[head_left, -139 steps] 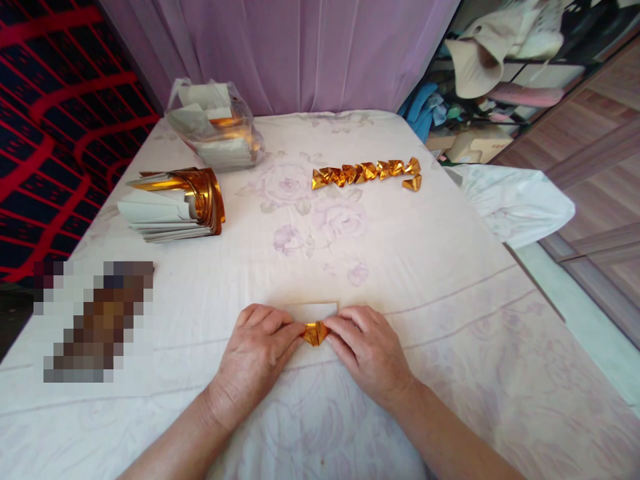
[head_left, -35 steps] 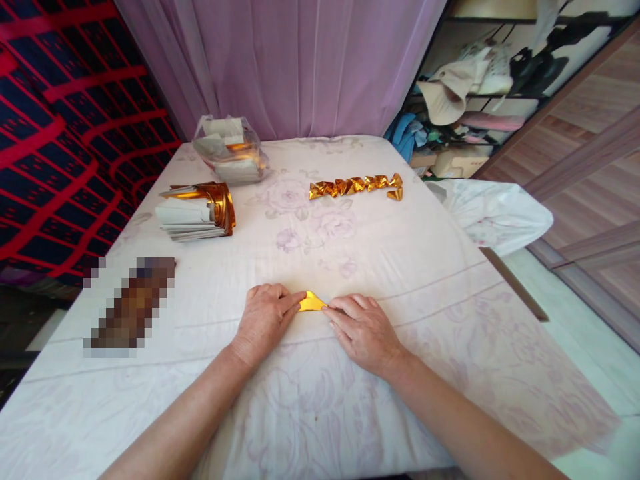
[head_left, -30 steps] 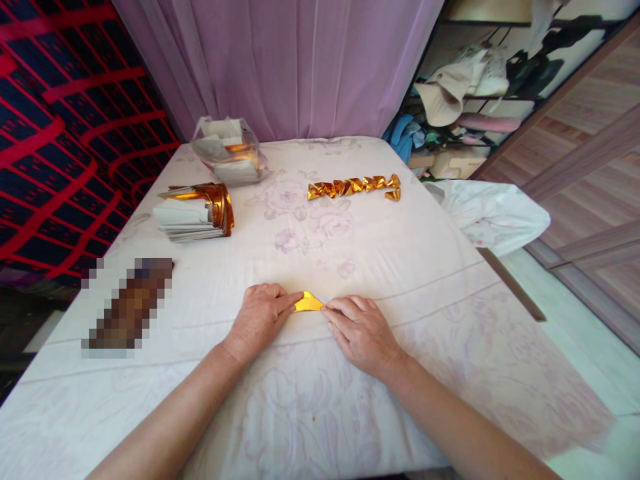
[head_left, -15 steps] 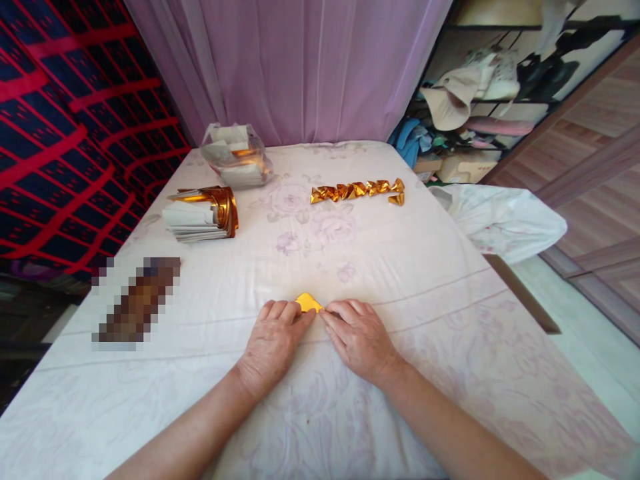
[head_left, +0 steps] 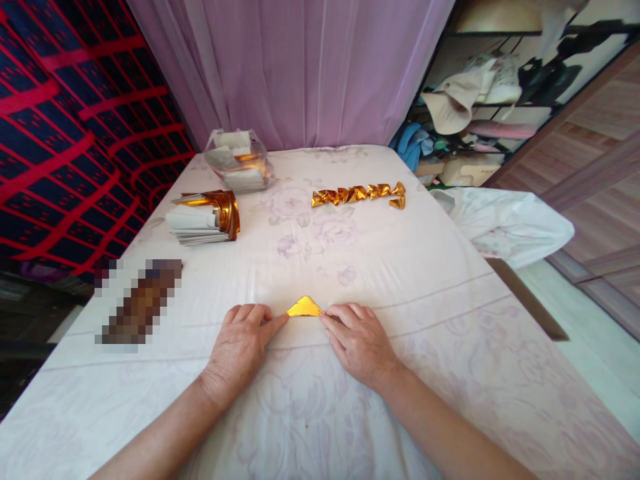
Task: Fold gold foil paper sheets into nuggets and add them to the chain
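A small folded triangle of gold foil paper (head_left: 305,307) lies flat on the pale floral cloth, its point facing away from me. My left hand (head_left: 241,347) is at its left corner, the thumb pressed there and the other fingers curled to the left. At the right corner my right hand (head_left: 361,343) is closed, thumb and forefinger pinching the paper. Farther back, a row of folded gold foil pieces (head_left: 357,194) lies on the cloth. To the left stands a bundle of gold-and-white paper sheets (head_left: 203,219).
A clear plastic bag (head_left: 239,160) of more sheets sits behind the bundle. At the left edge is a blurred-out brown item (head_left: 143,301). A purple curtain (head_left: 300,73) hangs behind the cloth-covered surface (head_left: 410,267). On the right are a white bag (head_left: 515,223) and shelves with shoes and a cap (head_left: 447,103).
My left hand has slid left along the folded gold paper to its left corner, uncovering more of the triangle. My right hand keeps its place at the right corner.
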